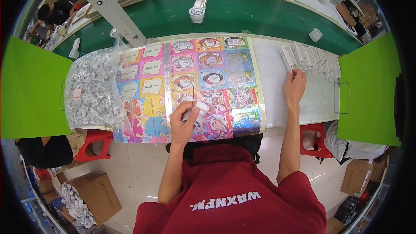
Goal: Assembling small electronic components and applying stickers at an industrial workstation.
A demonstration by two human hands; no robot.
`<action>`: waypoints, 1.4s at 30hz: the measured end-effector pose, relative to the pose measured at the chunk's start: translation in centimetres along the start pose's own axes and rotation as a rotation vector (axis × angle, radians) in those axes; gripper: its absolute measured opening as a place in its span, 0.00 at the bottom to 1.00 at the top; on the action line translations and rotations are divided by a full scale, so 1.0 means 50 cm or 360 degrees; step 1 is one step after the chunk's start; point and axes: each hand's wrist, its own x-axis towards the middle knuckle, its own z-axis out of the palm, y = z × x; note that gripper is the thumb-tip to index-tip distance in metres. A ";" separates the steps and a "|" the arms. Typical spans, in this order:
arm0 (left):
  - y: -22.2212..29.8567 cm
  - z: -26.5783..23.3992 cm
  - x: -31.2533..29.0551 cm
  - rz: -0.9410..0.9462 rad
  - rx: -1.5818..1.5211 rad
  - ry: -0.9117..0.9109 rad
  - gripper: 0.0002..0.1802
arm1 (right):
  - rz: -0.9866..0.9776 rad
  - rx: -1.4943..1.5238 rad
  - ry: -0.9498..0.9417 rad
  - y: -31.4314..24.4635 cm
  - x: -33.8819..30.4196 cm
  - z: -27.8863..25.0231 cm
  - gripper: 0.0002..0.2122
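Observation:
My left hand (181, 123) is closed around a white plastic assembly (200, 108), a rectangular block above a round cup-like base, with a thin dark wire standing up from it. It is held over the colourful cartoon-printed sheet (182, 82) covering the middle of the table. At the far right, my right hand (295, 86) has its fingertips closed on the lower end of a long white plastic part (287, 56). That part is the leftmost in a row of similar white parts (318, 60) lying side by side.
A clear bag (93, 89) full of small white parts lies at the left. Behind the table runs a green conveyor belt (164, 15) carrying white cup-shaped assemblies (196, 15). Green panels (368, 89) stand at both ends, and a metal post (110, 8) rises at the back left.

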 end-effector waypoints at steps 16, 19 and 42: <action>0.052 0.024 -0.007 0.0013 -0.0237 0.0350 0.08 | -0.0849 0.0609 -0.0561 -0.339 -0.299 -0.024 0.17; 0.053 0.050 -0.005 -0.0002 -0.0316 0.0385 0.10 | -0.0630 0.1322 -0.1157 -0.344 -0.326 -0.079 0.30; 0.149 0.023 0.154 0.0118 0.1557 -0.1027 0.33 | -0.1451 0.0308 -0.0924 -0.300 -0.131 -0.128 0.27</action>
